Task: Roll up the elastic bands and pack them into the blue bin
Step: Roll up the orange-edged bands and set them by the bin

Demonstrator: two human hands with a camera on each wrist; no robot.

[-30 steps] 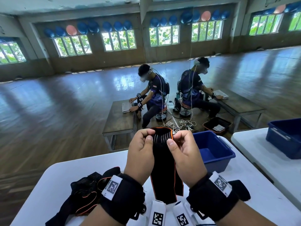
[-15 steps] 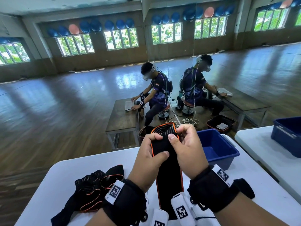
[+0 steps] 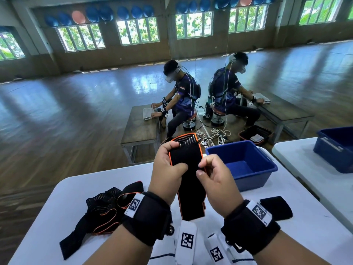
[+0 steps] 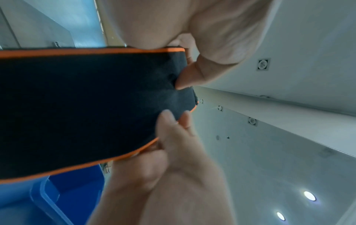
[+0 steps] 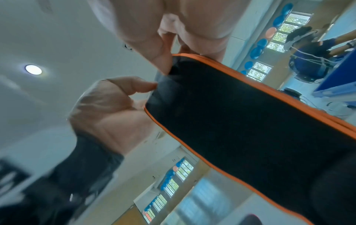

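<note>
I hold a black elastic band [image 3: 186,155] with orange trim upright above the white table [image 3: 315,230]. Its lower end hangs down to the table. My left hand [image 3: 176,155] grips the band's top left edge, thumb on the front and fingers behind. At the right edge, my right hand [image 3: 201,168] pinches the band between thumb and forefinger. The left wrist view shows the left thumb [image 4: 189,79] pressed on the band [image 4: 86,106]. In the right wrist view the band [image 5: 240,114] runs out from the right thumb [image 5: 161,60]. The blue bin [image 3: 267,165] stands just right of my hands.
A heap of more black and orange bands [image 3: 103,211] lies on the table at the left. A black piece [image 3: 277,207] lies by my right wrist. A second blue bin [image 3: 336,148] sits on the neighbouring table. Two people sit at low benches beyond.
My right hand has slid from the band's top down to its right edge. The left thumb has moved lower on the front. The band's ribbed top end now stands free above my fingers.
</note>
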